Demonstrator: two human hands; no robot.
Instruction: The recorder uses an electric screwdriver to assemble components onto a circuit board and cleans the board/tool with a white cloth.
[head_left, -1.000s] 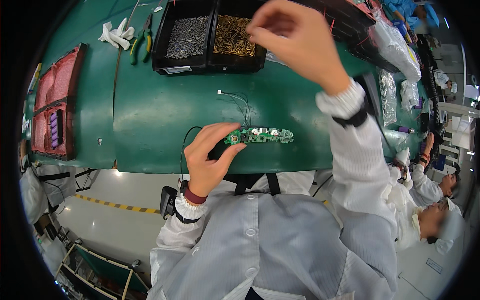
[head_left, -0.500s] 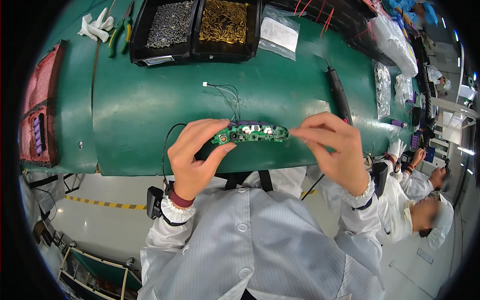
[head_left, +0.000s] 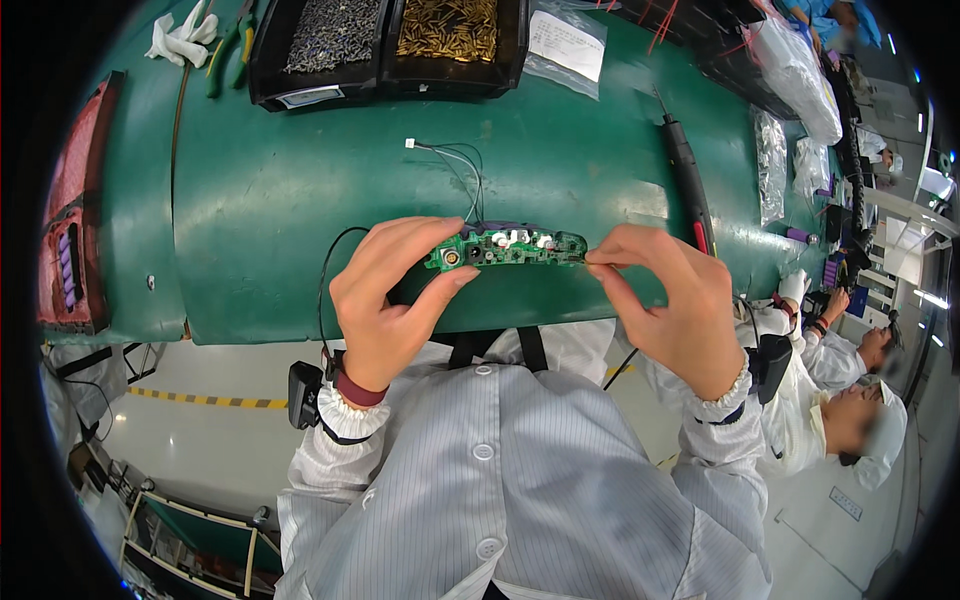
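A long narrow green circuit board [head_left: 505, 248] with white parts and thin wires hangs over the near edge of the green table [head_left: 300, 210]. My left hand [head_left: 385, 290] grips its left end between thumb and fingers. My right hand [head_left: 665, 300] pinches its right end with thumb and forefinger. Thin black and white wires [head_left: 455, 165] run from the board back across the table to a small white plug.
Two black bins at the back hold grey screws [head_left: 330, 35] and brass parts [head_left: 448, 25]. A black electric screwdriver [head_left: 688, 185] lies at the right. Pliers and white gloves [head_left: 185, 35] lie back left; a red tray [head_left: 70, 220] at the left. Co-workers sit at the right.
My right hand came down from the brass parts bin at the back to the board's right end. Both hands and the board have drawn slightly closer to me.
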